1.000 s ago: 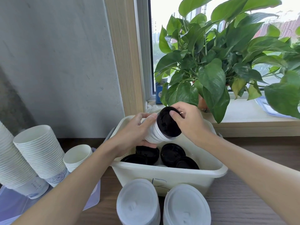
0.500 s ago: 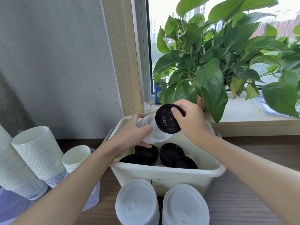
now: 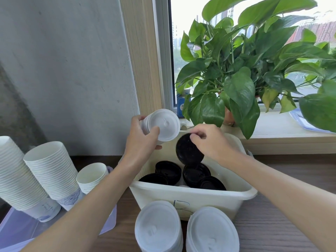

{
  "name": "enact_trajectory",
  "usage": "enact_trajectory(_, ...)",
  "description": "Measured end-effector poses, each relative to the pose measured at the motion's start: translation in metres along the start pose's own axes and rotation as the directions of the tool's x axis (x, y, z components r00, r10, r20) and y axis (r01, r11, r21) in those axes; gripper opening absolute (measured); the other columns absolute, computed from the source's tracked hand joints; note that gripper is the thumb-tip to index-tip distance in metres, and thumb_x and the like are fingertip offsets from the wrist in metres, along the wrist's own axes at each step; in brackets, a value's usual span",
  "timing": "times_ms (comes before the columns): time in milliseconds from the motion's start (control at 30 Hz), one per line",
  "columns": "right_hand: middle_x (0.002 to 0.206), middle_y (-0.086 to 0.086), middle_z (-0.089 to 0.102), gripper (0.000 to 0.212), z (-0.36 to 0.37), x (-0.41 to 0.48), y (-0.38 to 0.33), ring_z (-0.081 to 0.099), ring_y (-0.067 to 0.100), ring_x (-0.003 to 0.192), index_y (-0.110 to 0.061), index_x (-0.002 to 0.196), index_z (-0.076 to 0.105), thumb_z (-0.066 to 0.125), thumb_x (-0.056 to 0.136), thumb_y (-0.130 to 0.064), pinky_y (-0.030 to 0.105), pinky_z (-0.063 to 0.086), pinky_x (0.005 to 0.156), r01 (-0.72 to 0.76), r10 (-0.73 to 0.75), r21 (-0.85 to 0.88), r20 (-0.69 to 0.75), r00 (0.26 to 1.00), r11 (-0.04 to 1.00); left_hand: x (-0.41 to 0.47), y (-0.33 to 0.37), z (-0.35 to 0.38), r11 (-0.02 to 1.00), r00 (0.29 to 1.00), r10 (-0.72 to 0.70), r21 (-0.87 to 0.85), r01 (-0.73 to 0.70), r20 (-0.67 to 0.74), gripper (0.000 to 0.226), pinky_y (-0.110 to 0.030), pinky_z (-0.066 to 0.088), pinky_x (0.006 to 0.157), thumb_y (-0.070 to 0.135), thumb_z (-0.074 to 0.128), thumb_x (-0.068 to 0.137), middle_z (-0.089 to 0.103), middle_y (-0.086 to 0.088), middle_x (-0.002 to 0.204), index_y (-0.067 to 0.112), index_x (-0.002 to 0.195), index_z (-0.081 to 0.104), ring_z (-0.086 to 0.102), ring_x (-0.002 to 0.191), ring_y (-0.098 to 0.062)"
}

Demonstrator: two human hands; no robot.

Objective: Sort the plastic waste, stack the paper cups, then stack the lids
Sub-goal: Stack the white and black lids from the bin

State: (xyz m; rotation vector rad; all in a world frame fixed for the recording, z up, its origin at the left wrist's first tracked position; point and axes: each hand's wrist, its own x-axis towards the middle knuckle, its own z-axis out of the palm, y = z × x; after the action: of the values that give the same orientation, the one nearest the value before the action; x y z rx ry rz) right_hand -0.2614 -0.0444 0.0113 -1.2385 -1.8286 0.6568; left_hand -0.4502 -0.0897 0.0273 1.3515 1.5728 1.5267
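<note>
Wooden counter (image 3: 283, 226) is seen below a grey wall and a window sill on which a leafy potted plant (image 3: 236, 82) stands; a white bin (image 3: 192, 192) is set on the counter, and loose black lids (image 3: 168, 170) are seen lying inside it; the left grip (image 3: 143, 142) is curled round a short stack of white lids (image 3: 164, 124), which is held tilted above the bin's far left corner with its top face turned toward the camera; the right grip (image 3: 211, 140) is closed in a pinch on the upper edge of a single black lid (image 3: 188, 153), which is held upright over the bin, just beside the white stack and lower than it; whether the two touch cannot be told; two further stacks of white lids (image 3: 158, 227) are placed side by side on the counter, close against the bin's near wall; at the left, three stacks of paper cups (image 3: 51, 171) are laid leaning on a clear plastic tray (image 3: 109, 218), with their mouths turned upward.
</note>
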Motion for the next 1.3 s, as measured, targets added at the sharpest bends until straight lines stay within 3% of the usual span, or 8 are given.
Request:
enact_trajectory(200,0.131,-0.008,0.056,0.054,-0.001,-0.002,-0.006,0.052,0.009,0.121,-0.028,0.142,0.041,0.040,0.095,-0.054,0.040,0.040,0.108,-0.042,0.019,0.250,0.091,0.996,0.967,-0.007,0.001,0.007,1.000,0.980,0.030,-0.010,-0.029,0.199,0.041,-0.036,0.063,0.066,0.007,0.057,0.093,0.056,-0.002,0.119,0.024,0.129,0.046,0.065,0.098,-0.018)
enact_trajectory(267,0.139,-0.013,0.045,0.052,0.000,-0.005,-0.006,0.039,0.000,0.126,-0.031,0.146,0.034,0.030,0.100,-0.053,0.028,0.030,0.110,-0.038,0.004,0.231,0.149,0.989,0.972,-0.012,0.002,0.010,0.999,0.948,0.043,-0.023,-0.038,0.316,0.041,-0.033,0.062,0.067,0.005,0.055,0.095,0.059,-0.003,0.117,0.025,0.130,0.049,0.068,0.092,-0.014)
enact_trajectory(400,0.108,-0.020,0.053,0.042,0.000,-0.009,-0.008,0.047,-0.011,0.098,-0.024,0.138,0.041,0.026,0.103,-0.043,0.006,0.032,0.082,0.022,-0.050,0.174,0.161,0.986,0.985,-0.013,0.001,0.010,0.999,0.906,0.042,-0.045,-0.025,0.421,0.042,-0.035,0.063,0.072,0.003,0.051,0.098,0.062,-0.003,0.116,0.024,0.134,0.046,0.070,0.095,-0.018)
enact_trajectory(567,0.088,-0.014,0.057,0.031,0.004,-0.008,-0.006,0.051,-0.002,0.080,-0.022,0.128,0.042,0.034,0.103,-0.039,0.018,0.038,0.073,0.093,-0.123,0.180,0.161,0.979,0.979,-0.009,-0.006,0.010,0.990,0.885,0.131,-0.019,-0.137,0.446,0.042,-0.025,0.058,0.070,0.011,0.061,0.098,0.069,-0.004,0.110,0.025,0.135,0.046,0.071,0.091,-0.010)
enact_trajectory(700,0.082,-0.008,0.055,0.018,0.003,-0.008,-0.007,0.043,-0.003,0.060,-0.021,0.116,0.042,0.037,0.103,-0.033,0.013,0.036,0.059,0.121,-0.157,0.185,0.194,0.968,0.975,-0.006,-0.012,0.009,0.982,0.882,0.174,-0.011,-0.188,0.439,0.043,-0.034,0.062,0.075,0.026,0.067,0.088,0.072,-0.008,0.106,0.030,0.128,0.053,0.072,0.093,-0.021)
enact_trajectory(1000,0.094,-0.008,0.055,0.022,0.005,-0.007,-0.009,0.052,-0.004,0.074,-0.023,0.117,0.043,0.048,0.099,-0.035,0.009,0.044,0.066,0.099,-0.149,0.248,0.189,0.971,0.964,-0.005,-0.014,0.008,0.968,0.876,0.228,0.003,-0.253,0.426,0.037,-0.036,0.060,0.077,0.038,0.062,0.089,0.070,-0.009,0.107,0.032,0.124,0.051,0.070,0.093,-0.021)
enact_trajectory(1133,0.117,-0.001,0.057,0.034,0.009,-0.008,-0.011,0.065,0.017,0.093,-0.026,0.128,0.038,0.053,0.098,-0.028,0.029,0.058,0.068,0.045,-0.145,0.365,0.251,0.957,0.930,-0.001,-0.015,0.007,0.971,0.911,0.220,0.011,-0.239,0.350,0.032,-0.046,0.062,0.077,0.039,0.063,0.088,0.067,-0.005,0.110,0.039,0.117,0.050,0.068,0.101,-0.024)
enact_trajectory(1300,0.121,0.010,0.053,0.034,0.007,-0.008,-0.008,0.063,0.029,0.094,-0.016,0.127,0.036,0.053,0.099,-0.024,0.029,0.057,0.065,0.034,-0.148,0.361,0.293,0.944,0.932,0.002,-0.016,0.006,0.961,0.902,0.235,0.055,-0.272,0.362,0.026,-0.038,0.062,0.075,0.023,0.066,0.097,0.071,-0.002,0.103,0.040,0.111,0.051,0.070,0.095,-0.019)
